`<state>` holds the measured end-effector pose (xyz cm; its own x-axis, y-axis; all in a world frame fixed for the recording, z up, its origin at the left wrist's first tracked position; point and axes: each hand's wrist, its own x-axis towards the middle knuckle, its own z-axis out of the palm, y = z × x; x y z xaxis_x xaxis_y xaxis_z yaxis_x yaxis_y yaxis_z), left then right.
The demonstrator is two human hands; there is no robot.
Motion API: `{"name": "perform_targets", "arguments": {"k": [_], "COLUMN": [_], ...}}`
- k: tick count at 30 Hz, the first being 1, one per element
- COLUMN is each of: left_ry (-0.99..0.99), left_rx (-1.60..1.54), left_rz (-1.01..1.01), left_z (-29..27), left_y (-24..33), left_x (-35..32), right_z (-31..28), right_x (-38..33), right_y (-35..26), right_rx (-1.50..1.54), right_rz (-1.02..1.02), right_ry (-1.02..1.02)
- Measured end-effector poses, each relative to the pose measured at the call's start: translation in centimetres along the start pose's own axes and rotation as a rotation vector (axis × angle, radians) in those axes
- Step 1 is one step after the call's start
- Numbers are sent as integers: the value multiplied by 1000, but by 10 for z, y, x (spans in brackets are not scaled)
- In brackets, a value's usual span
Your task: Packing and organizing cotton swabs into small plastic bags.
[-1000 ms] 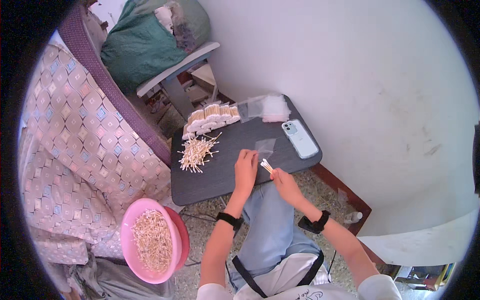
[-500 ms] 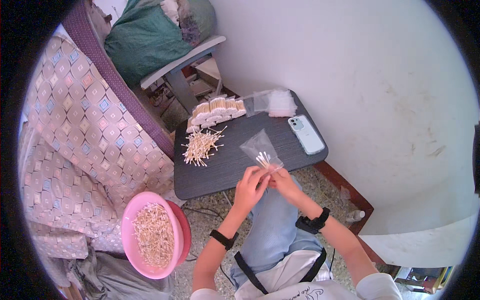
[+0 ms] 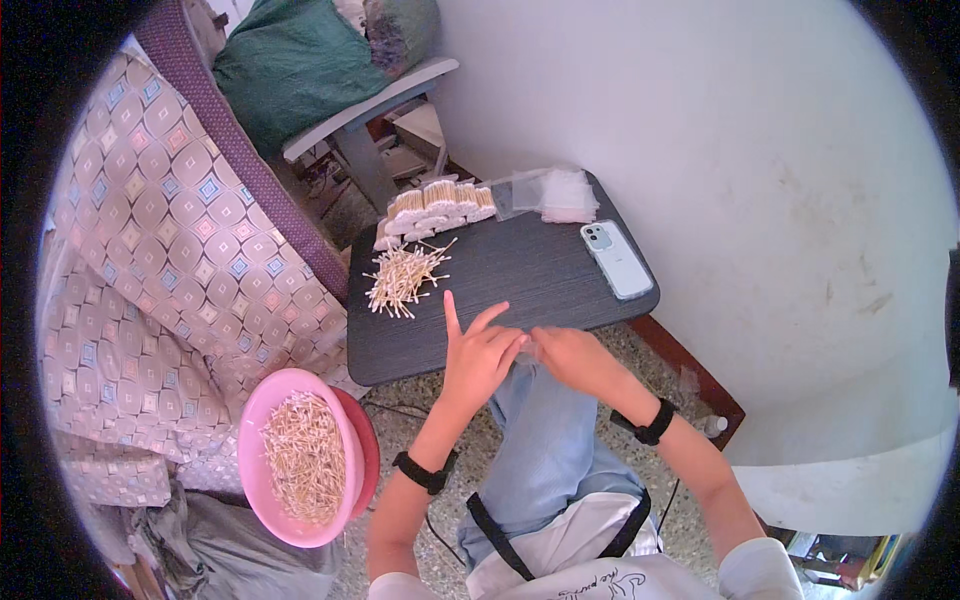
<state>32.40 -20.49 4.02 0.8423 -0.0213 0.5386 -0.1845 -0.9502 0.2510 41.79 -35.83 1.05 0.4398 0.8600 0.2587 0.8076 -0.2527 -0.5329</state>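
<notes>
My left hand (image 3: 476, 362) and my right hand (image 3: 582, 360) meet just off the table's near edge, above my knee. Between them a small clear plastic bag (image 3: 531, 352) is pinched, mostly covered by the fingers; its contents are hidden. On the left hand, thumb and fingertip press together at the bag while two other fingers stick out toward the table. The right hand's fingers are curled around the bag's other side. Loose cotton swabs (image 3: 405, 280) lie in a pile beyond my left hand, with stacked bundles of cotton swabs (image 3: 440, 207) behind them.
The dark folding table (image 3: 520, 270) carries a pale phone (image 3: 617, 262) at right and a stack of clear bags (image 3: 567, 196) at the back. A pink basin (image 3: 252, 450) full of swabs stands low at left. A white wall (image 3: 780, 220) rises at right.
The bag, earlier spread above the table with several swabs showing in it, is now drawn down between my hands and mostly hidden. Two left fingers have stretched out.
</notes>
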Motion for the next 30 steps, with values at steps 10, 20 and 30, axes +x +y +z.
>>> {"name": "perform_targets", "arguments": {"k": [10,20,30], "left_ry": [238,298,119], "left_rx": [-179,-211,-362], "left_rz": [-315,-293,-260], "left_z": [22,15,6], "left_y": [8,-3,1], "left_x": [-11,-15,-26], "right_z": [31,18,4], "right_x": [-3,-8,-8], "right_y": [3,5,16], "right_rx": [1004,1616,1117], "right_rz": [205,419,323], "right_ry": [54,-202,-216]}}
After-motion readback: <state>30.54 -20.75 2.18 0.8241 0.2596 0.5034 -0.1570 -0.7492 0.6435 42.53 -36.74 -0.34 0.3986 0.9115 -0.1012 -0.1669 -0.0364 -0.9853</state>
